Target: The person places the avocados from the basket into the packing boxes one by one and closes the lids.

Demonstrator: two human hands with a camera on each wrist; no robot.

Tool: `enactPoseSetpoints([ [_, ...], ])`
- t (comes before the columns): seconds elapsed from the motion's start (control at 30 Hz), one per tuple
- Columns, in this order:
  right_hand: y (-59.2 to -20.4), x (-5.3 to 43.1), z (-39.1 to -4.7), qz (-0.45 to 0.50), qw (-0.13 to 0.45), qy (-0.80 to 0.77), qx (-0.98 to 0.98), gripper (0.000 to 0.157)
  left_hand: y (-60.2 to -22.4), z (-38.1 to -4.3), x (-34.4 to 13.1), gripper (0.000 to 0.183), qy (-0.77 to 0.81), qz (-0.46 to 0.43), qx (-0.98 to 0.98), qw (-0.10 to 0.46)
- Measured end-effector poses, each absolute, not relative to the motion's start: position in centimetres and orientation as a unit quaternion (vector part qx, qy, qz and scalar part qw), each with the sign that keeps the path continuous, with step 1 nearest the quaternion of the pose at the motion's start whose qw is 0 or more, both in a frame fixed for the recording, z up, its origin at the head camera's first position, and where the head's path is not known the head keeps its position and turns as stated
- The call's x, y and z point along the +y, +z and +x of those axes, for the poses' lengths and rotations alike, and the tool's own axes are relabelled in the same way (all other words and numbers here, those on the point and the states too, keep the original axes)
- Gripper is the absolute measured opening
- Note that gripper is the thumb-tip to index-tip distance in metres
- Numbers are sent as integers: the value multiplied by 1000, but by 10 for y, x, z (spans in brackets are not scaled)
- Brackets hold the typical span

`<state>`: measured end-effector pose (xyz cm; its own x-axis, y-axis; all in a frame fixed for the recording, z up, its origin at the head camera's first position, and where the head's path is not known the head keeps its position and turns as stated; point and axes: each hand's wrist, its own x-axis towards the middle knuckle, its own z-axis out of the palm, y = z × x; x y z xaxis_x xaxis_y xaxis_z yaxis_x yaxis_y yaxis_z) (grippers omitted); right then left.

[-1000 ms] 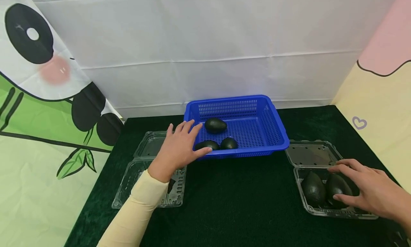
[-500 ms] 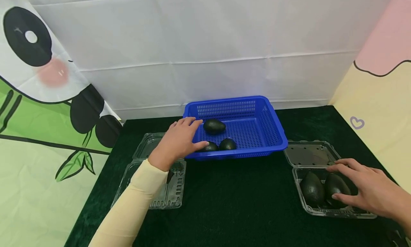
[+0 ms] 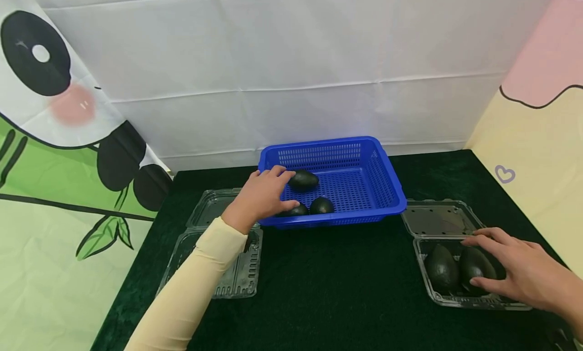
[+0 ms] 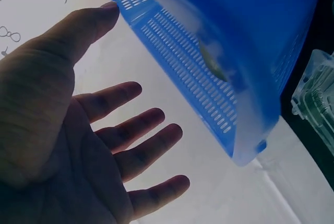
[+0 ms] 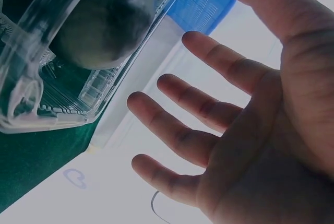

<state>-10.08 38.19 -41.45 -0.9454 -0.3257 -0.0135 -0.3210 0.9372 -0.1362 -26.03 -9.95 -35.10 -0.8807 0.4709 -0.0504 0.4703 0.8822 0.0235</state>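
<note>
Here, the left hand reaches over the near left corner of a blue basket, its fingers loosely extended and parted, holding nothing. Three dark avocados lie inside that basket: a back avocado sits just beyond the fingertips, a front left avocado shows partly from behind the thumb, and a front right avocado rests near it by the front wall. The left wrist view shows the palm and four spread fingers beside the basket, with a gap between them and its wall. The right hand is poised over the right clear container, also with nothing in its grasp; its fingers stay apart from one another and its thumb points towards the rightmost avocado. Whether the thumb touches that fruit cannot be told. Another avocado lies alongside it in the same tray, the two close together, and the container's lid is folded back behind them. Well to the left, the left clear container has its lid laid back too, and the left forearm in a pale yellow sleeve hides part of it. Dark green cloth covers the table, with a creased white backdrop behind.
</note>
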Motion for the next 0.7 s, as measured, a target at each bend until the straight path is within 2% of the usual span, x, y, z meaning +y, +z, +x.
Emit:
enactPoseSetpoints([
  [0.4, -420, 383, -99, -161, 20, -73, 984, 72, -369, -273, -93, 77, -3, 258, 965, 52],
  [0.7, -421, 382, -98, -154, 26, -77, 985, 73, -381, -274, -92, 76, -15, 266, 963, 39],
])
